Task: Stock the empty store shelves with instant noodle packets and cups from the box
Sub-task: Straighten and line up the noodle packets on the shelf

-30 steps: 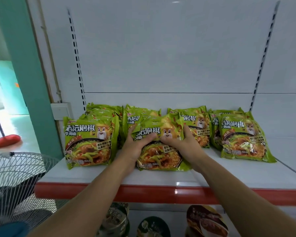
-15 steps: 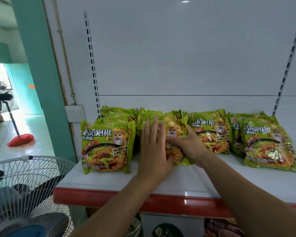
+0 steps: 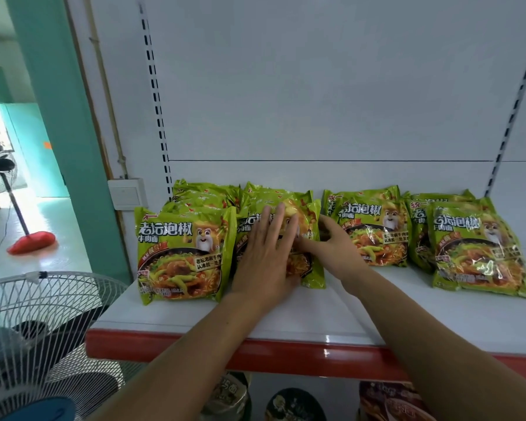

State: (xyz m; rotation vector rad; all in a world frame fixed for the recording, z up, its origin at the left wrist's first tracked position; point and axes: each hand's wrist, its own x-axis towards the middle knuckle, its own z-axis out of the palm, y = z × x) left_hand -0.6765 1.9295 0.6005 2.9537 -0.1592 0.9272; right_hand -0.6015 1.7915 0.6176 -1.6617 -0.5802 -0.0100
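White store shelf (image 3: 377,323) with a red front edge is running across the middle of the frame, green noodle packets (image 3: 374,232) lining up along its back. Left hand (image 3: 266,256) is lying flat, fingers straight, pressing on the center packet (image 3: 312,275). Right hand (image 3: 334,250) is touching that packet's right edge, can't tell if it's actually pinching it.

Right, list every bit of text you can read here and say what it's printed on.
"老坛泡椒": large white title on the left front packet, repeated on the far right packet.
"牛肉面": under that title on both.
"统一": top corner of the third packet.
Small tag on the left front packet: too small to read with certainty.
Middle packet: title mostly hidden by the left hand.
Cups below the shelf: blurred.
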